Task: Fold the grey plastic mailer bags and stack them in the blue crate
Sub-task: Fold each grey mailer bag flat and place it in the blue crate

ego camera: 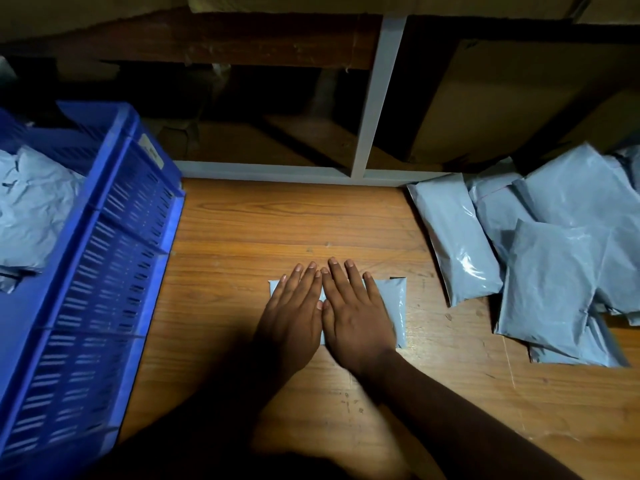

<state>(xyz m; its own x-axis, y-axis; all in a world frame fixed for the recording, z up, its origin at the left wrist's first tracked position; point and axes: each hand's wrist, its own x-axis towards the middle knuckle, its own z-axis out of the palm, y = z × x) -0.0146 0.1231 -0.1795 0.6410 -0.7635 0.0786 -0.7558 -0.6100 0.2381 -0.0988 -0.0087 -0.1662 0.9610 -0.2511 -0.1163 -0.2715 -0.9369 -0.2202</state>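
Observation:
A folded grey mailer bag [394, 306] lies flat on the wooden table [277, 220], mostly covered by my hands. My left hand [294, 306] and my right hand [353, 310] press down on it side by side, fingers straight and pointing away from me. Only the bag's right end and a sliver at the left show. The blue crate [104, 271] stands at the left, with crumpled-looking grey bags [31, 213] inside it. A loose pile of unfolded grey mailer bags [547, 258] lies at the right of the table.
A white metal frame [377, 98] runs along the table's far edge, with dark shelving and cardboard boxes [502, 98] behind it. Bare wood shows between the crate and the pile.

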